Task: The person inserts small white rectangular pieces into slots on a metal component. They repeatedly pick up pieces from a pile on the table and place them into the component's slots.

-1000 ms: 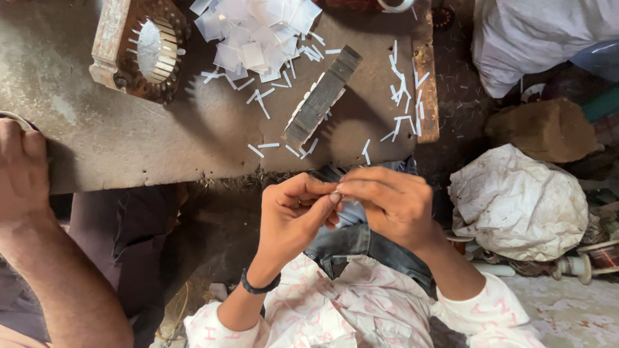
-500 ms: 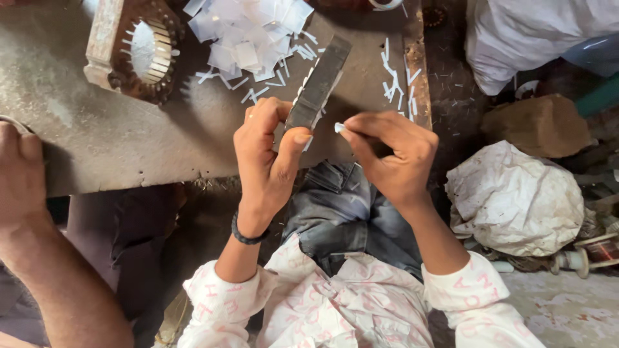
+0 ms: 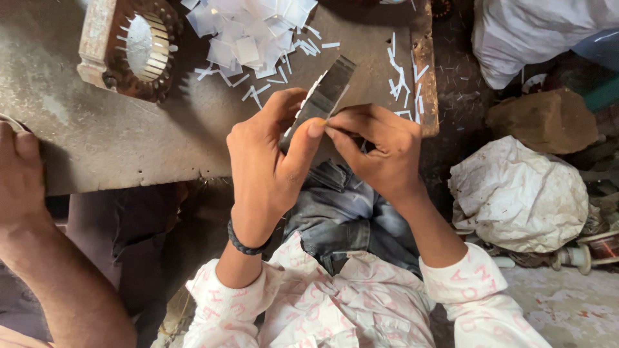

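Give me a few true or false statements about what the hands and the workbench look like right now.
1. The left hand grips the flat grey metal bar. True.
2. The right hand rests on the white cloth bundle. False: it pinches at the bar's edge.
3. White paper scraps lie on the grey bench top. True.
4. The round slotted metal stator core sits right of the bar. False: it sits to the left.

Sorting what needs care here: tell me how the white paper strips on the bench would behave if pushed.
The paper strips look thin and flat, so probably very light and floppy. They lie scattered loosely on the bench, so a push would likely slide or scatter them rather than roll them.
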